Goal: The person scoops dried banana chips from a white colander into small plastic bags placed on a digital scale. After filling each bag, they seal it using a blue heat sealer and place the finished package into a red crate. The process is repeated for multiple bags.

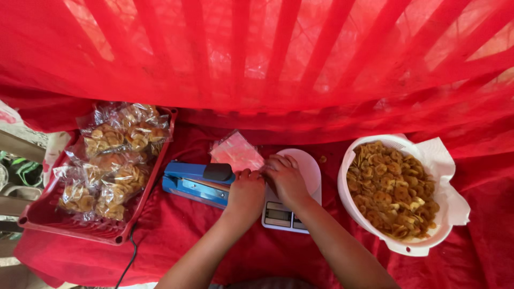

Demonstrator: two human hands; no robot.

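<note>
Both hands meet above the white scale [308, 171]. Left hand [246, 192] curled, right hand [285, 179] curled, each pinching the clear bag [235, 152] edge. Blue sealer [198, 183] left of scale; chip bowl [393, 195] right; red tray [96, 174] far left.

Lighting: bright daylight, filtered through red cloth [267, 53] above; strong red cast overall. Shadows: soft, beneath tray [43, 214] and bowl [375, 235]. Glare: mild, on clear bags [107, 155]. Focus: centre sharp; upper cloth soft. Edges: slight wide-angle bend.
</note>
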